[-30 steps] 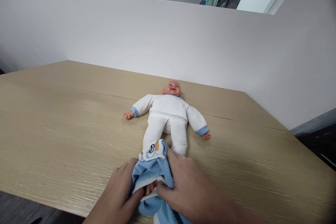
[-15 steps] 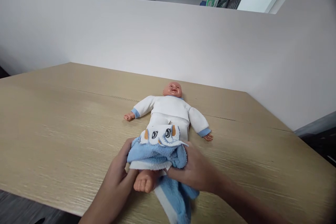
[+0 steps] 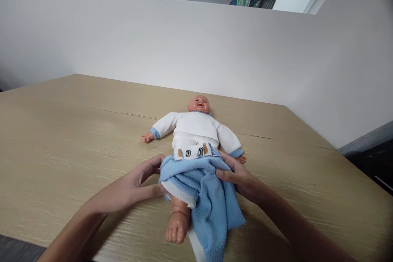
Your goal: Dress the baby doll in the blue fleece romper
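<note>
A baby doll (image 3: 196, 127) lies on its back, head away from me, in a white top with blue cuffs. Light-blue fleecy doll trousers (image 3: 211, 196) with a white patch showing eyes cover its lower body. One bare foot (image 3: 177, 227) sticks out of a white-edged leg opening; the other leg of the trousers hangs flat toward me, and the doll's second foot is hidden. My left hand (image 3: 138, 184) is closed on the trousers' left edge, thumb by the leg opening. My right hand (image 3: 241, 176) grips the fabric on the right side, its thumb on top.
The doll lies on a wide light-wood table (image 3: 92, 139) with a seam across it. A white partition (image 3: 184, 45) rises behind the table and along its right side. Near the doll's right-side hand, the table surface extends to the right edge.
Both hands have drawn the trousers farther up the doll's leg, so more of the foot and ankle shows. The bunched blue fabric has spread out, and my right hand has moved up and rightward.
</note>
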The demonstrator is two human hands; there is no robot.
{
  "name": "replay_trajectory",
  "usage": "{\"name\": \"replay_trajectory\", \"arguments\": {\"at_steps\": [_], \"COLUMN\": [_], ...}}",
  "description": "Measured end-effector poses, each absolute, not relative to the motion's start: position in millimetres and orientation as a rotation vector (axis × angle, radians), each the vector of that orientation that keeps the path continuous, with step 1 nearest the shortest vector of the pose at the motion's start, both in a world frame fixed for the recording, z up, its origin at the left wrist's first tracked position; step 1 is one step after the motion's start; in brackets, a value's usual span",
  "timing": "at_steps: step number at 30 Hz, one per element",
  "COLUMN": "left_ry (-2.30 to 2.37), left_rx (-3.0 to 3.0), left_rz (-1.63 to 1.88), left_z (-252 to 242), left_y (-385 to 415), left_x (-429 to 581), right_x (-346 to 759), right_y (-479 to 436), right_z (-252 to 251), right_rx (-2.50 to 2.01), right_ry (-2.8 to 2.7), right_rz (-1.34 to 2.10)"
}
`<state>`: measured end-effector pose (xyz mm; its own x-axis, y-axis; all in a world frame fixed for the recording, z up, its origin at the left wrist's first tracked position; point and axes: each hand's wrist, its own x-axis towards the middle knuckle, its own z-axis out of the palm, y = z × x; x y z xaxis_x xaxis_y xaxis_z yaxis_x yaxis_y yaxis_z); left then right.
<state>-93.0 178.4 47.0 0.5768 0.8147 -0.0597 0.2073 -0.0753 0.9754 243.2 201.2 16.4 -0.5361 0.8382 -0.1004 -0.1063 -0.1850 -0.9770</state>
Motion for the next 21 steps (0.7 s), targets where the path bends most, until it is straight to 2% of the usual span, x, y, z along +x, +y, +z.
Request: {"name": "replay_trajectory", "arguments": {"at_steps": [6,15,21], "left_ry": [0.715,0.881,1.001], "left_rx": [1.630,1.619,1.919], "left_rz": [0.583,0.508,0.509], "left_z": [55,66,80], "left_y": [191,209,225], "left_x": [-82,-82,-77], "right_x": [252,279,270], "right_y": [194,184,177], "right_z": [12,8,4], "right_rx": [-0.822,-0.879,-0.921], "right_ry": [-1.222,-1.343,-1.244], "right_rz": [1.923,1.932,1.880]}}
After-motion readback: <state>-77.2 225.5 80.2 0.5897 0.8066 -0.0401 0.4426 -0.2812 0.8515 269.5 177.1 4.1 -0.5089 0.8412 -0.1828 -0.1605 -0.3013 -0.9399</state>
